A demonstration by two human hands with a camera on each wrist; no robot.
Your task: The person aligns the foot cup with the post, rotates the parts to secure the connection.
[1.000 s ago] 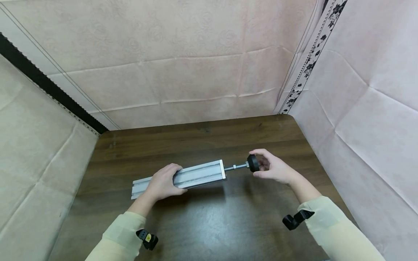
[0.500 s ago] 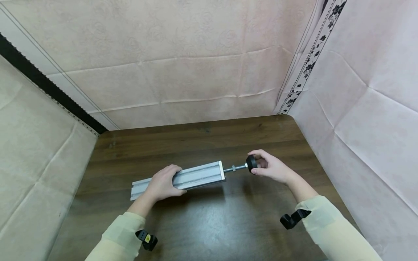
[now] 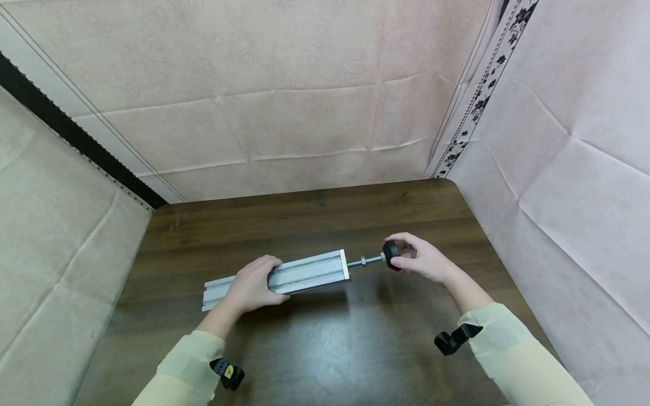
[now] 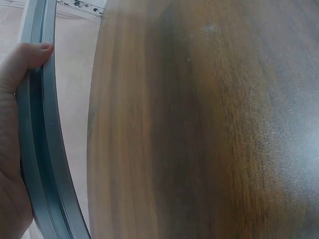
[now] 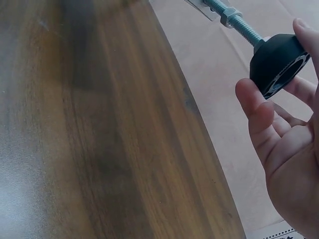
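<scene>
My left hand [image 3: 255, 285] grips a silver grooved aluminium profile [image 3: 312, 270] round its middle, thumb along the near side. The profile is held above the table, tilted a little up to the right. From its right end plate sticks a threaded rod [image 5: 244, 27] with a hex nut [image 5: 231, 17] partway along. On the rod's outer end sits a black round levelling foot [image 5: 274, 59], its hollow underside facing my right hand [image 3: 418, 259]. Thumb and fingers of that hand pinch the foot's rim. In the left wrist view the profile's slotted side [image 4: 42, 124] shows under my thumb.
A brown wood-grain table [image 3: 304, 214] lies below both hands. Pale cloth walls [image 3: 284, 129] rise at the back and on both sides. Each sleeve cuff carries a small black camera [image 3: 454, 340].
My right hand has shifted slightly left, and its thumb has come onto the foot's rim. The nut sits a little farther from the foot. The left hand stays nearly still.
</scene>
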